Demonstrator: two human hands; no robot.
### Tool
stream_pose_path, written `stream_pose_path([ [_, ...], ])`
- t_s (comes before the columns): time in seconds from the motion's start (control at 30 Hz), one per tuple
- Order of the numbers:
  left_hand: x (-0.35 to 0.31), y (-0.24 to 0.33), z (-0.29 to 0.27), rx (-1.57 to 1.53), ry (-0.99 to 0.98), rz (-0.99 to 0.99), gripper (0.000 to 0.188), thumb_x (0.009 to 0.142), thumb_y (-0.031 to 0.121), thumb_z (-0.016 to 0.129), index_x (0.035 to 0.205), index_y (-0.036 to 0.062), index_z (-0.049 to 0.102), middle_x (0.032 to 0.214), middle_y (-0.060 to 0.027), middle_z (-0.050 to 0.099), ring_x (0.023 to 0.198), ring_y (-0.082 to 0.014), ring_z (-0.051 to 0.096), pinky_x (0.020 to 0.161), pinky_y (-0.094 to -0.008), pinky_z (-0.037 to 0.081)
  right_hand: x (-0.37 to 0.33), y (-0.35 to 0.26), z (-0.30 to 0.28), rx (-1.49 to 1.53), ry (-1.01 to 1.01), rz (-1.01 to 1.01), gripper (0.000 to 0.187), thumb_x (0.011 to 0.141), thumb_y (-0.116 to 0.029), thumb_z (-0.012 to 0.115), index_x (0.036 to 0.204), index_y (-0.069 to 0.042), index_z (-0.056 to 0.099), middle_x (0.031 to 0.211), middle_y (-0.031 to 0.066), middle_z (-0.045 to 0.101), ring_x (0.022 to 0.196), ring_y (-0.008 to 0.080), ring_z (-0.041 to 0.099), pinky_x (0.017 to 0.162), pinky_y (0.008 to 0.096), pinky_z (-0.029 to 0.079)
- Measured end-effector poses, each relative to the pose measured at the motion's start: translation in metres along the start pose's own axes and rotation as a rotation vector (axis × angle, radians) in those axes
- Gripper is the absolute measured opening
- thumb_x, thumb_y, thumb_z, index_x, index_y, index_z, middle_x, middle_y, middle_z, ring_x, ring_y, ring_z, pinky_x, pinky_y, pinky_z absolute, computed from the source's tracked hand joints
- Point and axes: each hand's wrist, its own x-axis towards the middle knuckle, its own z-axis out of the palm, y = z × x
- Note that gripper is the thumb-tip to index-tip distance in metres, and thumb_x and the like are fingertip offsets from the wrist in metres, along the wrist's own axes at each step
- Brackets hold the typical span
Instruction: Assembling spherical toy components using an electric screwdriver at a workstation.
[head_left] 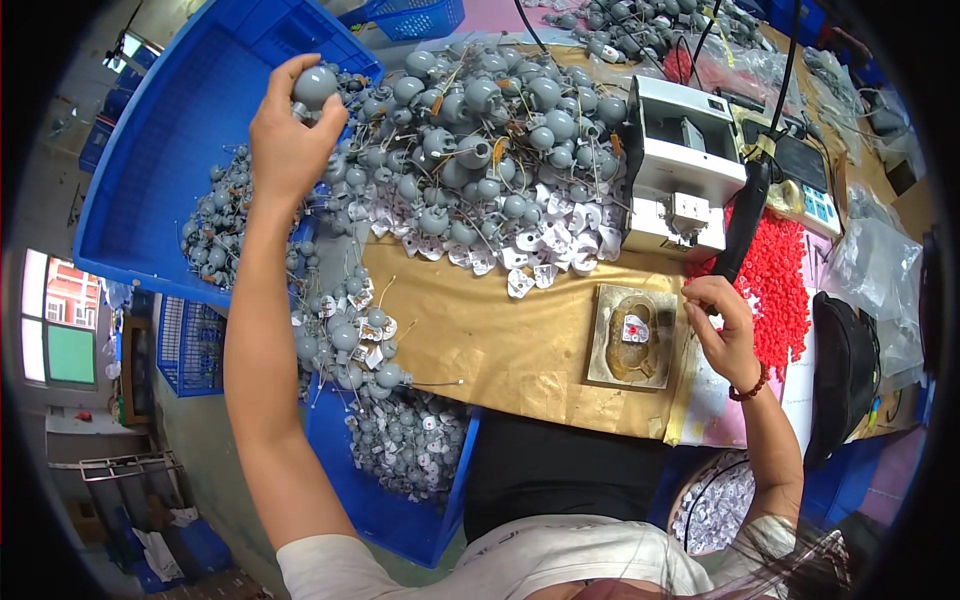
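My left hand (288, 148) is raised at the upper left, its fingers and thumb closed round a grey ball-shaped part (316, 86) above the edge of the big blue bin (150, 190). A large heap of similar grey balls (470, 130) with thin wires and white bases lies beside it on the table. My right hand (725, 325) is curled with its fingertips together, just right of a metal fixture block (603, 352). What it pinches, if anything, is too small to make out. In the block's oval recess sits a white plastic piece (635, 328) with a red spot.
Behind the block stands a white bench machine (690, 160). A pile of small red parts (785, 285) lies right of it, near a black pouch (840, 375). Below the table's left edge is a blue bin (340, 430) of grey parts; a tub of white pieces (715, 505) stands at lower right.
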Motion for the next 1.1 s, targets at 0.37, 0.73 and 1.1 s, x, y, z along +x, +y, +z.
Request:
stream_pose_path([
  [0.37, 0.034, 0.037, 0.031, -0.174, -0.075, 0.397, 0.043, 0.088, 0.012, 0.071, 0.13, 0.0084, 0.062, 0.115, -0.0056, 0.068, 0.104, -0.0162, 0.064, 0.092, -0.0321, 0.051, 0.019, -0.031, 0.001, 0.042, -0.073, -0.079, 0.017, 0.087, 0.008, 0.067, 0.102, 0.001, 0.068, 0.097, 0.0109, 0.067, 0.079, 0.0184, 0.065, 0.066, 0.0278, 0.051],
  [0.73, 0.115, 0.055, 0.072, 0.056, -0.627, 0.291, 0.044, 0.084, 0.03, 0.07, 0.121, 0.0062, 0.067, 0.106, -0.0073, 0.07, 0.094, -0.0164, 0.064, 0.085, -0.0319, 0.052, 0.014, -0.029, -0.008, 0.016, -0.046, -0.05, 0.015, 0.087, 0.007, 0.068, 0.101, 0.001, 0.068, 0.097, 0.0114, 0.067, 0.079, 0.0188, 0.066, 0.066, 0.0282, 0.052],
  [1.1, 0.052, 0.072, 0.045, -0.266, -0.432, 0.266, 0.042, 0.093, 0.027, 0.07, 0.13, 0.0087, 0.063, 0.115, -0.0069, 0.072, 0.105, -0.0108, 0.063, 0.088, -0.0272, 0.052, 0.019, -0.032, 0.003, 0.067, -0.11, -0.017, 0.013, 0.089, 0.003, 0.069, 0.101, 0.001, 0.069, 0.094, 0.0121, 0.068, 0.083, 0.0232, 0.067, 0.072, 0.0321, 0.053],
])
